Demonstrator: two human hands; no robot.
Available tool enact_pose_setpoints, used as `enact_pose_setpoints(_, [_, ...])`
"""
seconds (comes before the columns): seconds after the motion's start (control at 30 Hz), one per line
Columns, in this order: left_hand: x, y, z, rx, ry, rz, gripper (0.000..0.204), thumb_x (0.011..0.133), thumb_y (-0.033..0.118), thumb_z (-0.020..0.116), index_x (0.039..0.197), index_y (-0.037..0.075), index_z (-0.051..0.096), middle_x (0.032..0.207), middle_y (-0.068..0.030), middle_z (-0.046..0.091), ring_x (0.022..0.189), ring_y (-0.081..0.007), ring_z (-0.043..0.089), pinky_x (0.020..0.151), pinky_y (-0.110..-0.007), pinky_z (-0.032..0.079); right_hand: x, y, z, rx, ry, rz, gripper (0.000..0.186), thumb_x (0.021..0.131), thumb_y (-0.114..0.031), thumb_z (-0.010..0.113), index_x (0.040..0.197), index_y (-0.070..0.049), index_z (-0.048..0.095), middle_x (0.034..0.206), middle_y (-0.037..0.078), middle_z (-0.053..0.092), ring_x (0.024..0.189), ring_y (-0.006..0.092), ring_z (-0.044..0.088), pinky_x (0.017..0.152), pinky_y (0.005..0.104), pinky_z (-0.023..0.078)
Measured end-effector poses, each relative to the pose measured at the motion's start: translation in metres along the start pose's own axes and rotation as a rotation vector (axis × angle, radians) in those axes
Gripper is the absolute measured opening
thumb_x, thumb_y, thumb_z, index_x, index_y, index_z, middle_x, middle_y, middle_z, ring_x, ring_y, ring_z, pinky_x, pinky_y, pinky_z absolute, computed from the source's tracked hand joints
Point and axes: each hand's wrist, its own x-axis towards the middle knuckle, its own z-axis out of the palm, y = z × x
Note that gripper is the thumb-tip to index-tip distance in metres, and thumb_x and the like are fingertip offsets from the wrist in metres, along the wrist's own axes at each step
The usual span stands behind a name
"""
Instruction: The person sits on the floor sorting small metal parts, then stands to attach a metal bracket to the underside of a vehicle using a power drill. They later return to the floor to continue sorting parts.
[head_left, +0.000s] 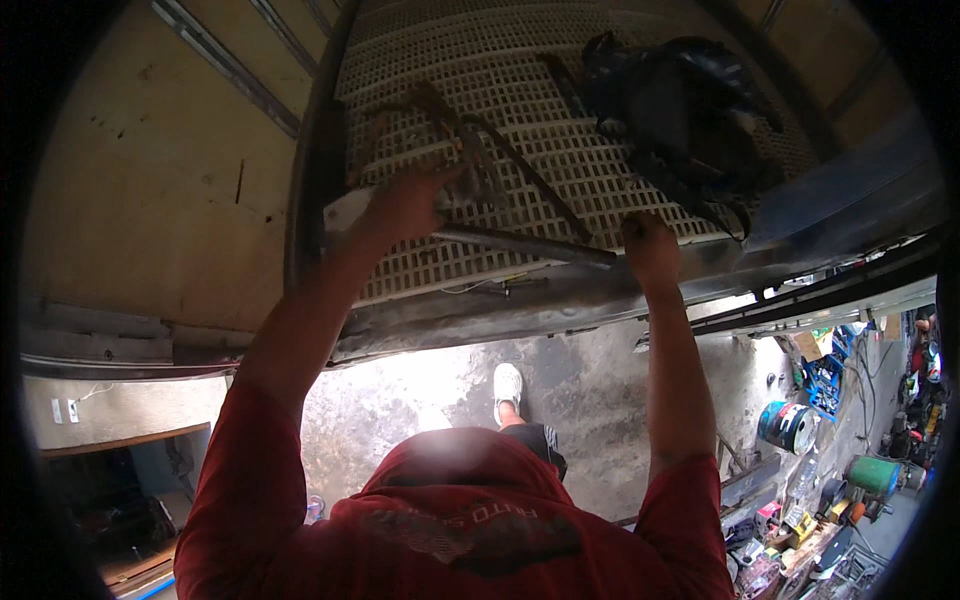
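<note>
My left hand [408, 203] reaches over a pale slatted grate [540, 200], its fingers stretched toward a cluster of rusty metal pieces [478, 165]. Close by the left wrist lies a flat pale piece [347, 211]. A dark metal pipe [530, 243] runs from beside the left hand along the grate's near edge. A thinner dark bar [530, 178] slants down to meet it. Just past the pipe's right end, my right hand [650, 245] is closed at the near edge; what sits in its fingers, if anything, is too dark to make out.
Black plastic bags [680, 110] lie at the right of the grate. A worn metal sill [480, 325] crosses in front, and a tan panel [170, 200] stands at left. Below right are a round drum [787, 428], a green canister [872, 476] and cluttered tools on the floor.
</note>
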Motion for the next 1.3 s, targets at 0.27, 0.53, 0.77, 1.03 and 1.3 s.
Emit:
enact_pose_setpoints(0.27, [0.054, -0.043, 0.032, -0.173, -0.086, 0.066, 0.091, 0.074, 0.01, 0.082, 0.155, 0.024, 0.043, 0.149, -0.0193, 0.05, 0.132, -0.0395, 0.054, 0.112, -0.046, 0.047, -0.024, 0.03, 0.005, 0.274, 0.083, 0.126, 0.021, 0.091, -0.009, 0.06, 0.108, -0.002, 0.07, 0.106, 0.022, 0.071, 0.099, 0.0396, 0.07, 0.087, 0.048, 0.055])
enact_pose_setpoints(0.53, [0.043, -0.014, 0.025, -0.224, -0.046, -0.025, 0.08, 0.084, 0.022, 0.085, 0.154, 0.012, 0.045, 0.159, -0.0218, 0.041, 0.146, -0.0357, 0.043, 0.119, -0.047, 0.04, -0.053, -0.021, -0.045, 0.588, -0.046, 0.058, 0.029, 0.088, 0.004, 0.059, 0.116, -0.001, 0.063, 0.103, 0.017, 0.073, 0.099, 0.0211, 0.071, 0.086, 0.0349, 0.054])
enact_pose_setpoints(0.77, [0.003, 0.14, 0.002, -1.295, -0.212, -0.161, 0.048, 0.096, 0.03, 0.073, 0.13, -0.003, 0.065, 0.124, -0.0171, 0.069, 0.116, -0.0261, 0.064, 0.1, -0.041, 0.05, -0.051, -0.111, -0.023, 0.562, -0.002, -0.147, 0.034, 0.085, -0.004, 0.071, 0.115, -0.008, 0.056, 0.1, 0.02, 0.068, 0.091, 0.0437, 0.068, 0.078, 0.0478, 0.056])
enact_pose_setpoints(1.03, [-0.027, 0.108, 0.023, -1.704, 0.189, -0.533, 0.023, 0.094, 0.021, 0.066, 0.108, 0.002, 0.068, 0.089, -0.009, 0.068, 0.078, -0.0211, 0.065, 0.065, -0.038, 0.053, 0.051, -0.046, -0.058, 0.665, -0.36, -0.098, 0.048, 0.088, -0.015, 0.077, 0.13, -0.006, 0.054, 0.112, 0.018, 0.071, 0.109, 0.0312, 0.07, 0.092, 0.043, 0.055])
enact_pose_setpoints(1.3, [-0.122, 0.078, -0.029, -1.788, 0.126, -0.659, 0.037, 0.094, 0.042, 0.062, 0.076, 0.011, 0.051, 0.062, -0.0031, 0.046, 0.05, -0.019, 0.047, 0.051, -0.039, 0.046, 0.216, 0.218, -0.15, -0.546, 0.313, 0.297, 0.059, 0.096, -0.03, 0.063, 0.144, 0.003, 0.051, 0.143, 0.029, 0.054, 0.132, 0.0429, 0.053, 0.113, 0.0496, 0.042])
